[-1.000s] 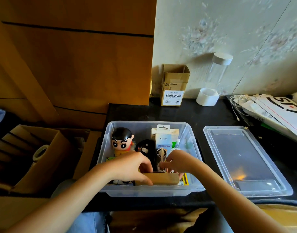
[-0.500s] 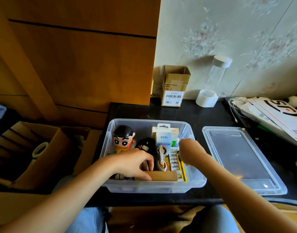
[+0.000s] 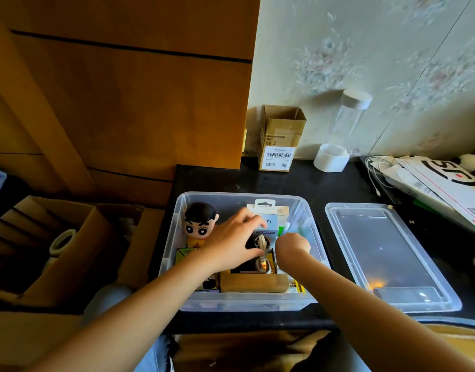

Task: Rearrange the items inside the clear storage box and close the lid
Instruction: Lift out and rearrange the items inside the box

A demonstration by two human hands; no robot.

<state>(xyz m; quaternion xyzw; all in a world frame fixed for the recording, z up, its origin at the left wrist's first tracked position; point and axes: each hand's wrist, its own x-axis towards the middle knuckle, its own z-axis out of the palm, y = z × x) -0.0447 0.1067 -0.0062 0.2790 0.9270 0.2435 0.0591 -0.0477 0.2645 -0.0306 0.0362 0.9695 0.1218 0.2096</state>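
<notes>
Black table (image 3: 298,183): storage box (image 3: 306,210) under left hand (image 3: 231,242) gripping fan; right hand (image 3: 292,247) fisted.

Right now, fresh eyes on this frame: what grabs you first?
The clear box at the counter's front edge, with both hands in it: the left hand reaches over the mini fan pack, the right hand is curled near the box's right wall. Next, the big-headed cartoon figure standing in the box's back left corner. The lid lies off, flat on the counter just right of the box.
</notes>
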